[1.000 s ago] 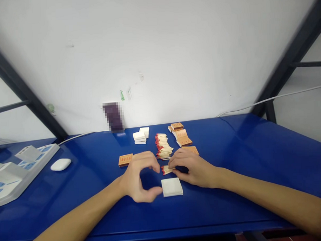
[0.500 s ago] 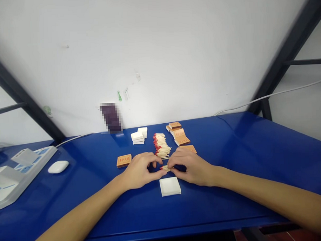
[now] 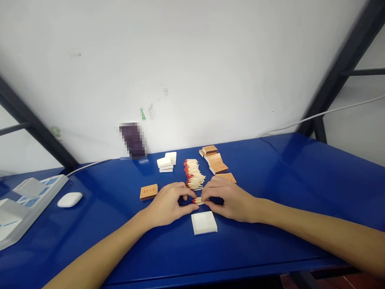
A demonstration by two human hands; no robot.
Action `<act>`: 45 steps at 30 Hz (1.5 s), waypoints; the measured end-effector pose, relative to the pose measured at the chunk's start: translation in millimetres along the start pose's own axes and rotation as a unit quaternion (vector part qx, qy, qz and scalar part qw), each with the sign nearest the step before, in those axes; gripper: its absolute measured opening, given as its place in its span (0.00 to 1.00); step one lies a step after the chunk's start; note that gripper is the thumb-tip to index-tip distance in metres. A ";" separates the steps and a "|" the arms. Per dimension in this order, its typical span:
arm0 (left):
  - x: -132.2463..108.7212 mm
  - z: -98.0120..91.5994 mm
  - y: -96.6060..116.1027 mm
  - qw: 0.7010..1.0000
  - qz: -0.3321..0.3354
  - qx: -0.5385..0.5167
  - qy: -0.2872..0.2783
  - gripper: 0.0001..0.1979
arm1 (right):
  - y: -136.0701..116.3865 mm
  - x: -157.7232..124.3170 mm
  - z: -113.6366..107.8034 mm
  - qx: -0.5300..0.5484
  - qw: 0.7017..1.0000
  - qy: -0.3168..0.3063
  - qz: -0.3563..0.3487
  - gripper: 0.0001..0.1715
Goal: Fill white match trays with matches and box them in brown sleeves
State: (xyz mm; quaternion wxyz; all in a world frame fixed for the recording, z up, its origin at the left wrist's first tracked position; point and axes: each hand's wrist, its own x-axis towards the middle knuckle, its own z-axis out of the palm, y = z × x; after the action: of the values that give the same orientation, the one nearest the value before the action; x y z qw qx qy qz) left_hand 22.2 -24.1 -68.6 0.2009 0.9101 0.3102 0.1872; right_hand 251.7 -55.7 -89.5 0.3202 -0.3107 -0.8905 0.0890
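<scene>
My left hand (image 3: 169, 205) and my right hand (image 3: 229, 199) meet over a small bundle of red-tipped matches (image 3: 198, 200), each pinching one end of it. Just in front of the hands lies a white inner matchbox tray (image 3: 204, 222) on the blue table (image 3: 277, 209). Behind the hands sits a larger pile of matches (image 3: 192, 174). An orange matchbox sleeve (image 3: 148, 191) lies left of my left hand.
Stacked white trays (image 3: 166, 162) stand behind the pile to the left, several orange sleeves (image 3: 216, 160) to the right. A white earbud case (image 3: 70, 199) and a white-blue device (image 3: 14, 207) occupy the left end. A white cable (image 3: 320, 114) runs along the wall.
My left hand has closed from an open curve onto the left end of the match bundle. The right hand has stayed in place on the bundle.
</scene>
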 end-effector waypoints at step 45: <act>-0.2 3.8 1.2 0.999 -0.007 -0.050 0.011 0.05 | 0.9 -2.6 0.7 0.028 1.000 -0.011 -0.005 0.12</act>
State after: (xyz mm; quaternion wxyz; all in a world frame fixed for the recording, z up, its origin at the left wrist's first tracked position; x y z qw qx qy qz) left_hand 24.4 -26.0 -71.3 0.2443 0.8946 0.3091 0.2109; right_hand 253.3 -56.5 -91.7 0.3190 -0.2957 -0.8929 0.1158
